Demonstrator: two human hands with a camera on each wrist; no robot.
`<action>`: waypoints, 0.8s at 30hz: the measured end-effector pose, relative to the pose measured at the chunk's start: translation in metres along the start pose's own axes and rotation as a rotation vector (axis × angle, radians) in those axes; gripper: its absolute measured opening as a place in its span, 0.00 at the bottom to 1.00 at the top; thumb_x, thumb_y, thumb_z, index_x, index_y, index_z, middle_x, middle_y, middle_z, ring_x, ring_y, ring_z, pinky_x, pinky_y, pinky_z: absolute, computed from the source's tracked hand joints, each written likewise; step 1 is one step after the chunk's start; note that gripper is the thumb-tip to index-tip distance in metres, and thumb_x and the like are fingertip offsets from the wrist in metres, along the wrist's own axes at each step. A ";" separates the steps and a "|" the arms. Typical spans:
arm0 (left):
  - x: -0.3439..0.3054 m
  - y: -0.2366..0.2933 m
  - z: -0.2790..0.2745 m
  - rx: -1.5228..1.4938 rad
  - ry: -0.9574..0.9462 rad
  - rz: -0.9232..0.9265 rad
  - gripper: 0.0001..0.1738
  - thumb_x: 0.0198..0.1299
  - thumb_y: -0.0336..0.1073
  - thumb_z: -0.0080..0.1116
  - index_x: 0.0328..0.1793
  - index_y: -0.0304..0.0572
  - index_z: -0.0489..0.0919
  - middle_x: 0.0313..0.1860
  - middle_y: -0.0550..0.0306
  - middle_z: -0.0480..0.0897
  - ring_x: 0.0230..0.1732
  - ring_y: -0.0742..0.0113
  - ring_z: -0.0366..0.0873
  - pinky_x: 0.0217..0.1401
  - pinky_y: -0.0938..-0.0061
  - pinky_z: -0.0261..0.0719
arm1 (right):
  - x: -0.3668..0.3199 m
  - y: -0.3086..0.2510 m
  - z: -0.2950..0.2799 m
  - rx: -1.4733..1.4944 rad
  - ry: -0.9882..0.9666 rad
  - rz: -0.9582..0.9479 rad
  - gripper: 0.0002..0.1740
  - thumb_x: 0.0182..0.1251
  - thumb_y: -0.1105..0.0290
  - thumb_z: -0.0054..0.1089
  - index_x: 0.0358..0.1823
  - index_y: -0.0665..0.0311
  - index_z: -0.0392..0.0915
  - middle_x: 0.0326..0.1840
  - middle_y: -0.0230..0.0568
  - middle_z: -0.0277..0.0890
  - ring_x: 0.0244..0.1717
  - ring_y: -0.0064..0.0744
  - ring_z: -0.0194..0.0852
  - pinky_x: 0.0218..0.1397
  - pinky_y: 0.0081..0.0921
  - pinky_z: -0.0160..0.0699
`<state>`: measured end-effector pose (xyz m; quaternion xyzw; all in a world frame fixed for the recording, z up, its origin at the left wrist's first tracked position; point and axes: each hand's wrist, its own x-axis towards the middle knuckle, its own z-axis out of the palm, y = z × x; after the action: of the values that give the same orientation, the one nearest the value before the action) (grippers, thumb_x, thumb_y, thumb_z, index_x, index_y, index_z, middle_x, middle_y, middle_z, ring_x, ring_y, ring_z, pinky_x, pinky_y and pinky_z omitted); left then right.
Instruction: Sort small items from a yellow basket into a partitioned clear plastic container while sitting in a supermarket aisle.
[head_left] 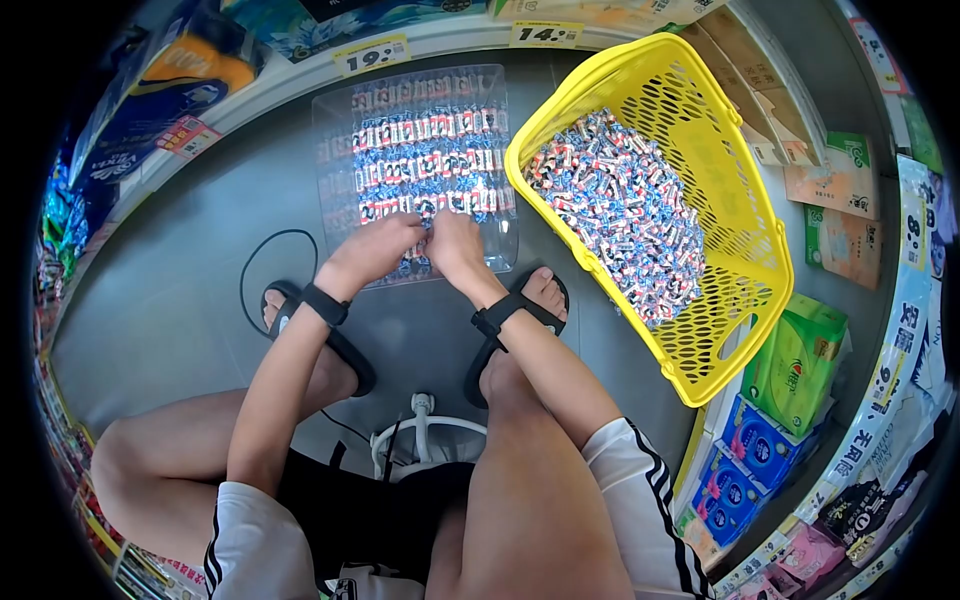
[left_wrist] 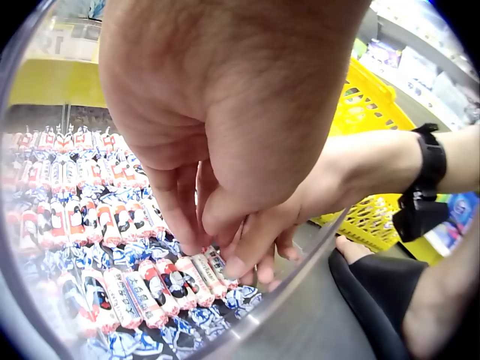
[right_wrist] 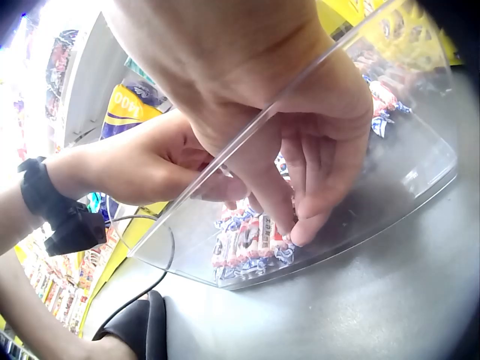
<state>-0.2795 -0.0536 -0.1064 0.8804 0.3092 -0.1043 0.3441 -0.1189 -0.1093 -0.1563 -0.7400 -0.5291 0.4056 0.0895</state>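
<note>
A clear plastic box (head_left: 331,165) stands on the floor with rows of wrapped candies (head_left: 430,170) lined up inside, blue-and-white twisted ends touching row to row. Both hands reach into its near part. My left hand (head_left: 380,248) pinches down at the end of the nearest row, its thumb and fingertips on a wrapped candy (left_wrist: 212,266). Opposite it, my right hand (head_left: 456,246) has its thumb and forefinger closed together at the same row's end, close beside the left fingertips. Part of that candy is hidden behind the fingers.
A yellow basket (head_left: 735,165) heaped with loose candies (head_left: 630,220) stands right of the box. Shelves with price tags (head_left: 372,55) curve around behind. Green (head_left: 797,360) and blue tissue packs (head_left: 750,445) lie at the right. Sandalled feet (head_left: 545,300) flank the box's near side, and a black cable (head_left: 245,270) loops at left.
</note>
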 end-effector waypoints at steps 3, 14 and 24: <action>0.000 0.000 0.002 -0.013 0.005 0.008 0.23 0.57 0.15 0.56 0.58 0.35 0.86 0.57 0.47 0.84 0.60 0.43 0.84 0.62 0.56 0.84 | 0.001 0.001 0.003 -0.013 0.019 -0.007 0.08 0.55 0.71 0.75 0.34 0.68 0.88 0.36 0.60 0.89 0.46 0.61 0.91 0.53 0.50 0.89; 0.001 -0.008 0.009 -0.055 0.031 0.037 0.22 0.56 0.14 0.56 0.56 0.35 0.88 0.53 0.46 0.85 0.58 0.43 0.84 0.63 0.56 0.83 | 0.001 0.001 -0.001 -0.025 -0.020 0.065 0.07 0.54 0.70 0.78 0.33 0.61 0.90 0.39 0.54 0.90 0.46 0.57 0.91 0.52 0.49 0.89; 0.001 -0.013 0.015 -0.052 0.043 0.040 0.21 0.56 0.15 0.56 0.56 0.34 0.87 0.53 0.44 0.84 0.58 0.43 0.83 0.64 0.57 0.82 | 0.001 0.001 -0.001 -0.021 -0.048 0.110 0.07 0.52 0.69 0.80 0.33 0.58 0.91 0.41 0.50 0.91 0.47 0.57 0.91 0.52 0.48 0.89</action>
<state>-0.2861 -0.0559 -0.1247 0.8791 0.3014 -0.0705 0.3624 -0.1173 -0.1082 -0.1565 -0.7589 -0.4939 0.4218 0.0468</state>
